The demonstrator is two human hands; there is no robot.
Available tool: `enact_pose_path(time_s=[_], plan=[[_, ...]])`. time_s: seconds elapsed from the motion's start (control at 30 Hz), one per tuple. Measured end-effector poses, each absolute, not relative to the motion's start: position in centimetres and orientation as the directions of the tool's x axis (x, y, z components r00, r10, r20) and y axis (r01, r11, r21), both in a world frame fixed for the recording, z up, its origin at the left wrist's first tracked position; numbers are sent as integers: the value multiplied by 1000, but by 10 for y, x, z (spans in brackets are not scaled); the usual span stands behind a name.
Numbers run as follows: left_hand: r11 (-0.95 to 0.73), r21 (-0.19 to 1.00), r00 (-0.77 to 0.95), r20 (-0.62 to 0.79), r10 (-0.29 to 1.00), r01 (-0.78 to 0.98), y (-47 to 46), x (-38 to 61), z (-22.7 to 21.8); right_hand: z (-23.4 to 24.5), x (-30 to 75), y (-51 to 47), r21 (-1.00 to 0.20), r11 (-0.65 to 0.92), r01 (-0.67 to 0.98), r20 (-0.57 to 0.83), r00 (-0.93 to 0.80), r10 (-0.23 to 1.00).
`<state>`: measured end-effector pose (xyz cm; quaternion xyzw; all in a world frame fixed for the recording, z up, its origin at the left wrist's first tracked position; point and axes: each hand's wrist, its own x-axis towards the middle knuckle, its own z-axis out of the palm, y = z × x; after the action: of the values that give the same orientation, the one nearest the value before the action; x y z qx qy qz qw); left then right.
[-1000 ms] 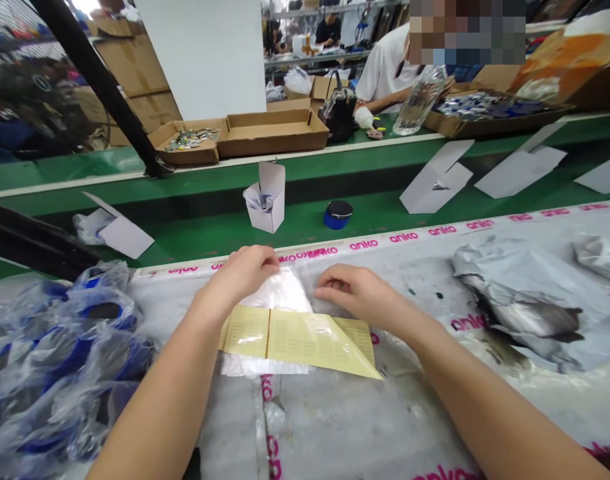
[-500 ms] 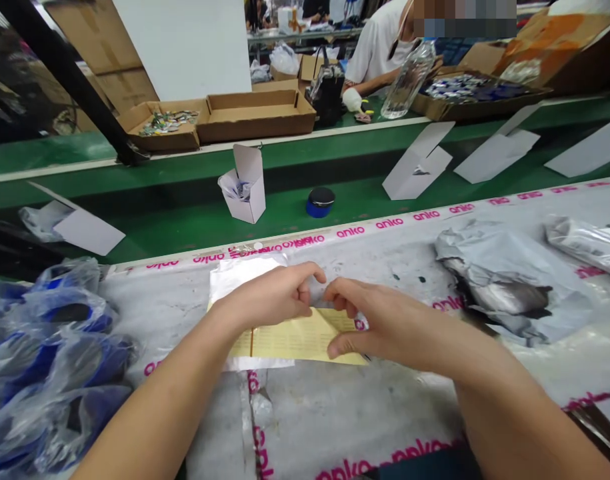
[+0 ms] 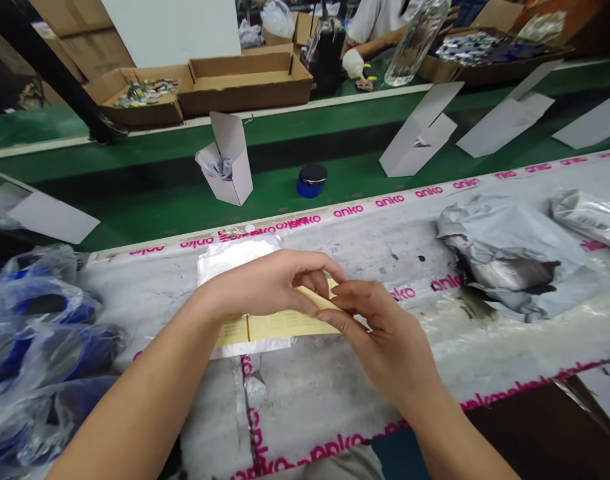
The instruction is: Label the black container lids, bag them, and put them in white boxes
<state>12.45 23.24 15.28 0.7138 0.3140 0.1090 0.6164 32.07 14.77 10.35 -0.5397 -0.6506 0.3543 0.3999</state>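
Note:
A yellow sheet of labels with rows of small print (image 3: pixel 275 325) lies over white sheets (image 3: pixel 235 257) on the covered table. My left hand (image 3: pixel 269 283) reaches across from the left, its thumb and fingers closed at the lifted right part of the yellow sheet. Facing it, my right hand (image 3: pixel 379 327) pinches the right edge of the same sheet between thumb and fingers. The fingertips of both hands almost meet there, and they hide part of the bent edge.
Behind the table, a green ledge holds a blue jar with a black lid (image 3: pixel 312 181) and an open white box (image 3: pixel 227 163), with more white boxes (image 3: pixel 417 137) rightward. Bagged blue items (image 3: pixel 49 333) crowd the left. A torn grey bag (image 3: pixel 519 260) lies right. A person sits opposite.
My hands have come together at the yellow sheet's right end, and its edge is now raised and bent between my fingers. The view has tilted down slightly.

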Motion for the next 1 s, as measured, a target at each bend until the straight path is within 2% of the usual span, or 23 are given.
enact_pose_path(time_s=[0.17,0.47,0.67,0.73,0.87,1.0], plan=[[-35,925,740,-279,613,378,233,127,147,107,321,145,-823,244,513,197,-145,970],[-145,883,748,-278,603,446,234,123,147,107,316,138,-761,109,640,127,-18,992],[-155,866,729,-288,621,475,235,123,146,103,315,132,-674,300,675,329,-88,940],[-145,870,729,-292,619,472,235,122,146,104,316,132,-651,346,676,353,-133,926],[-133,890,761,-286,583,436,236,123,144,107,322,135,-730,291,618,242,-165,956],[-136,900,776,-271,569,415,235,126,142,107,329,142,-880,172,442,108,-165,980]])
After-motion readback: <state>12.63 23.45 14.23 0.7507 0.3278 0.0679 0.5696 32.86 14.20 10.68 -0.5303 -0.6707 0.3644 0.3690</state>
